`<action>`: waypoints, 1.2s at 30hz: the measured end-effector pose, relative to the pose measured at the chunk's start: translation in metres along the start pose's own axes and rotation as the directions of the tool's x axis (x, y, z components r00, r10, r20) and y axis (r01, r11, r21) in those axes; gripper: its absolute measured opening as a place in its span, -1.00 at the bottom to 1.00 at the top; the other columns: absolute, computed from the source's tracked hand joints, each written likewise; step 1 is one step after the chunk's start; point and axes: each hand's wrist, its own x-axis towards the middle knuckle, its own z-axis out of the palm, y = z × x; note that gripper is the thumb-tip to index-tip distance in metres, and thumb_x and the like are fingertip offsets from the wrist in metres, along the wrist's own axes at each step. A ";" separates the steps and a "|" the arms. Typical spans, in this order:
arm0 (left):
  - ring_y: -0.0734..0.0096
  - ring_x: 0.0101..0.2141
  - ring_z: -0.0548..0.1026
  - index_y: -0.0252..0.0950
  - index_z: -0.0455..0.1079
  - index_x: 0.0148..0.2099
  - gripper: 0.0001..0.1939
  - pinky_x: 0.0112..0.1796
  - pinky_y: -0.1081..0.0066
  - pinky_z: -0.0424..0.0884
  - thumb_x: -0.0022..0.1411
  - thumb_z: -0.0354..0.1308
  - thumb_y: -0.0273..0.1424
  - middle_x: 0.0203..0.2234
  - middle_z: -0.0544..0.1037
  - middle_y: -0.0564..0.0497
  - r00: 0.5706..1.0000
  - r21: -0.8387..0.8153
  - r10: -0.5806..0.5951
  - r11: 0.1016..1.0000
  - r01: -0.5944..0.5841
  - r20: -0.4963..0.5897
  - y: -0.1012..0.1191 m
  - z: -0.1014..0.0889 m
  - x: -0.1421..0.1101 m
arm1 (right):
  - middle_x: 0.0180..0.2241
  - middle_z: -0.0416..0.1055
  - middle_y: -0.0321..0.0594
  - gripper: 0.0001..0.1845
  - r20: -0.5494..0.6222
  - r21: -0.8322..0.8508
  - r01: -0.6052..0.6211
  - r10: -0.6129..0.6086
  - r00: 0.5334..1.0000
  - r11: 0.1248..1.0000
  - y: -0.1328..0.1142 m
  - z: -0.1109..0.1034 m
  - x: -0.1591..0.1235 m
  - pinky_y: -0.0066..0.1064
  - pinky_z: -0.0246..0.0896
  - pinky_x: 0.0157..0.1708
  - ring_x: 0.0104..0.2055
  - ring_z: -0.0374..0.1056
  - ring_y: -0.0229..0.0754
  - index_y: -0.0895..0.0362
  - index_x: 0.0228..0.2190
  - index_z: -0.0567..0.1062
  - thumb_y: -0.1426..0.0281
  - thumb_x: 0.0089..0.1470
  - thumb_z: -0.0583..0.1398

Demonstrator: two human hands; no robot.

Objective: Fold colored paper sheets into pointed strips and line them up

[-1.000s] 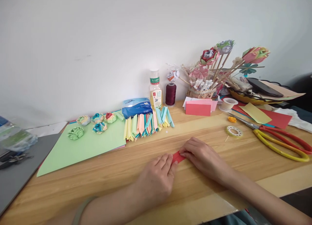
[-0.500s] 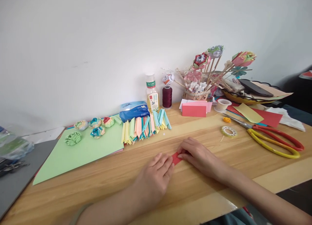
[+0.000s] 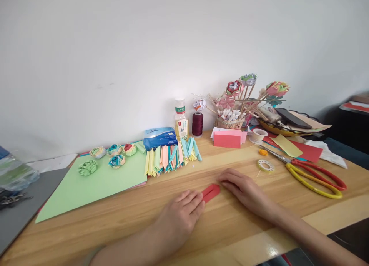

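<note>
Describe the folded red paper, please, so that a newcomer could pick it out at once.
On the wooden table, find the left hand near the front. The folded red paper sticks out from under its fingers toward the right hand. Unlike the plain red card farther back, it has a dark seam running lengthwise.

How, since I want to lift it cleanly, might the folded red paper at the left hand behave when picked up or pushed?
The folded red paper should be light, being a small strip. Its layers probably stiffen it, though the seam along its middle suggests flaps could spring open. Lying flat, it would likely slide rather than tip.
</note>
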 end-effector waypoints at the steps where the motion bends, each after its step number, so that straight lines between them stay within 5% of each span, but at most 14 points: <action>1: 0.28 0.03 0.39 -0.44 0.33 0.07 -0.64 0.04 0.28 0.30 0.31 -0.15 -0.52 0.01 0.45 -0.14 1.000 0.007 -0.002 1.000 0.002 -0.006 0.001 0.000 0.001 | -0.16 0.45 -0.05 -0.68 -0.042 -0.036 0.014 -0.016 0.999 0.999 -0.004 0.000 -0.005 -0.26 0.30 -0.13 -0.12 0.37 -0.15 0.14 -0.15 0.44 0.44 0.24 -0.08; 2: 0.29 0.02 0.40 -0.43 0.33 0.06 -0.65 0.05 0.29 0.29 0.32 -0.16 -0.51 0.00 0.45 -0.13 1.000 0.014 -0.006 1.000 0.006 -0.010 0.001 -0.001 0.001 | -0.05 0.41 -0.03 -0.64 -0.037 -0.086 0.068 -0.071 0.997 0.994 -0.009 0.000 -0.009 -0.18 0.23 -0.02 0.00 0.32 -0.11 0.13 -0.03 0.39 0.42 0.25 -0.09; 4: 0.29 0.03 0.39 -0.43 0.32 0.08 -0.64 0.06 0.28 0.27 0.34 -0.17 -0.50 0.01 0.45 -0.11 1.000 0.020 -0.018 1.000 0.018 -0.008 0.002 -0.004 0.001 | 0.14 0.23 -0.01 -0.50 0.193 -0.117 0.200 -0.176 0.965 0.973 -0.020 0.000 -0.016 0.02 -0.04 0.16 0.20 0.11 -0.02 0.11 0.17 0.18 0.27 0.23 0.01; 8: 0.25 0.12 0.27 -0.39 0.22 0.17 -0.59 0.10 0.17 0.20 0.30 -0.15 -0.53 0.10 0.35 -0.09 0.990 -0.040 -0.041 0.998 0.047 0.132 -0.002 -0.014 -0.002 | 0.25 -0.05 0.00 -0.28 0.407 -0.068 0.218 -0.173 0.897 0.974 -0.032 -0.002 -0.019 0.14 -0.24 0.19 0.29 -0.14 0.01 0.12 0.26 -0.09 0.10 0.19 0.02; 14: 0.17 0.17 0.19 -0.28 0.20 0.19 -0.51 0.14 -0.01 0.04 0.22 -0.12 -0.58 0.11 0.34 0.01 0.971 -0.134 -0.054 0.987 0.087 0.233 -0.011 -0.023 -0.008 | 0.26 -0.07 -0.08 -0.35 0.441 -0.036 0.225 -0.186 0.878 0.974 -0.019 -0.009 -0.016 0.12 -0.30 0.21 0.29 -0.17 -0.04 0.04 0.25 -0.12 0.17 0.23 0.00; 22: 0.19 0.06 0.33 -0.33 0.38 -0.03 -0.68 0.19 0.02 -0.44 0.27 -0.11 -0.58 -0.06 0.51 0.06 0.995 0.019 -0.031 0.999 0.032 -0.092 -0.006 -0.023 -0.005 | 0.17 0.20 -0.13 -0.48 0.345 -0.142 0.320 -0.257 0.903 0.937 -0.001 -0.013 -0.016 -0.02 -0.06 0.17 0.24 0.03 -0.06 0.05 0.21 0.09 0.27 0.26 -0.02; 27: 0.12 0.00 0.38 -0.35 0.44 -0.22 -0.80 0.15 -0.04 -0.08 0.20 -0.01 -0.53 -0.33 0.57 -0.02 0.985 -0.036 -0.100 0.995 0.096 -0.140 0.000 -0.023 0.009 | -0.15 0.47 -0.10 -0.69 0.209 -0.214 0.378 -0.336 0.918 0.900 -0.010 -0.008 0.000 -0.22 0.22 -0.11 -0.09 0.32 -0.10 0.16 -0.11 0.45 0.40 0.26 -0.03; 33: 0.16 -0.16 0.44 -0.33 0.43 -0.41 -0.82 0.02 0.00 0.20 0.21 0.06 -0.45 -0.52 0.48 0.00 0.958 -0.087 -0.234 0.971 0.222 -0.163 0.002 -0.013 0.031 | -0.33 0.42 -0.12 -0.67 0.240 -0.279 0.581 -0.530 0.813 0.764 -0.008 -0.006 0.011 -0.29 0.18 -0.24 -0.23 0.28 -0.15 0.17 -0.30 0.44 0.47 0.28 -0.10; 36: 0.23 -0.26 0.41 -0.33 0.43 -0.45 -0.85 -0.14 0.15 0.34 0.18 0.13 -0.49 -0.54 0.47 0.01 0.931 -0.199 -0.348 0.925 0.323 -0.109 0.002 -0.015 0.035 | -0.36 0.38 -0.12 -0.69 0.211 -0.295 0.485 -0.439 0.874 0.824 -0.008 -0.002 0.012 -0.30 0.17 -0.29 -0.28 0.24 -0.14 0.18 -0.35 0.42 0.47 0.27 -0.09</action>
